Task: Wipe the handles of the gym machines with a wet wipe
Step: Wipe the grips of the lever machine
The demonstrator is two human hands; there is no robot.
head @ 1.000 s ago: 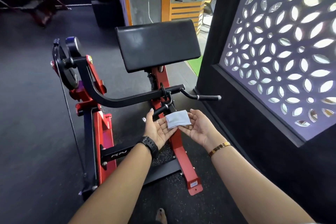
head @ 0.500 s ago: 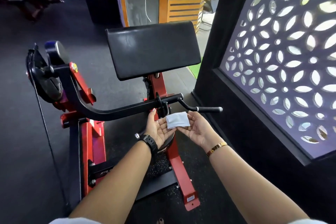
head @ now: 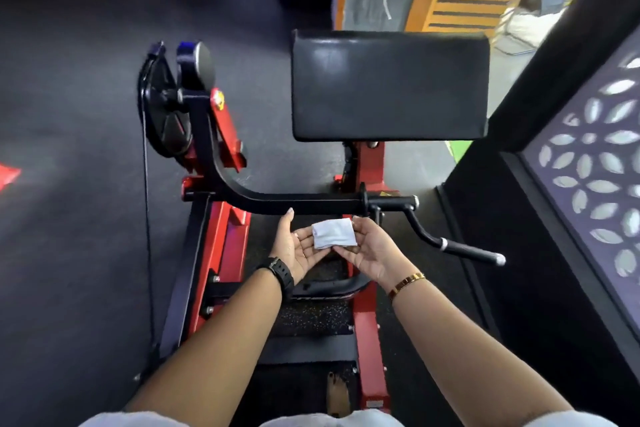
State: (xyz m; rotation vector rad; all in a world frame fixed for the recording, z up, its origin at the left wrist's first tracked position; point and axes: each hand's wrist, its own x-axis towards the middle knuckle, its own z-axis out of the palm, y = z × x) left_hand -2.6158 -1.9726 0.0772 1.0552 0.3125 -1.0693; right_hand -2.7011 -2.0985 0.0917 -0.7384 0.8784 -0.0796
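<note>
Mid-frame, the folded white wet wipe (head: 334, 233) lies across my flat left hand (head: 294, 250) and right hand (head: 369, 253); I cannot tell if a thumb pins it. Unpinned, it could drop before reaching the black bar handle (head: 462, 248) at right.
</note>
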